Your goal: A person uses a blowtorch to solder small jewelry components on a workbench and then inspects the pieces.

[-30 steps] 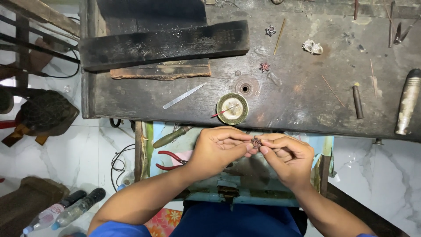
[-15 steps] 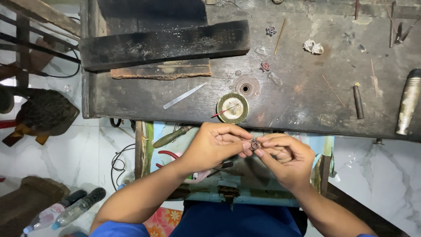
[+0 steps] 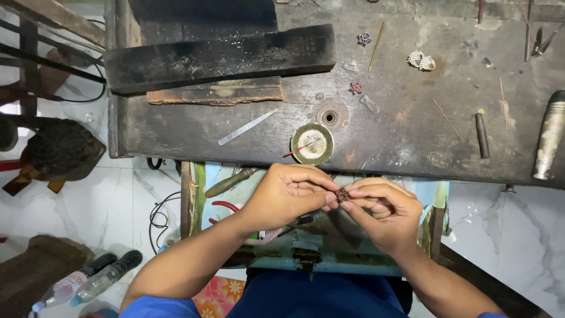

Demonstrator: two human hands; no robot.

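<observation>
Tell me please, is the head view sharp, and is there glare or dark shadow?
Head view: even soft light, no hard shadows; the white marble floor looks bright; the small round dark ornament between both hands is too small for detail; the dark worn workbench is sharp.

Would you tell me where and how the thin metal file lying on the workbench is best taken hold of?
Judging by its pose, pinch the metal file across its narrow edges near the lower-left end, coming from above. It lies flat and slanted on the workbench, and that end has bare surface around it, apart from the round dish.
</observation>
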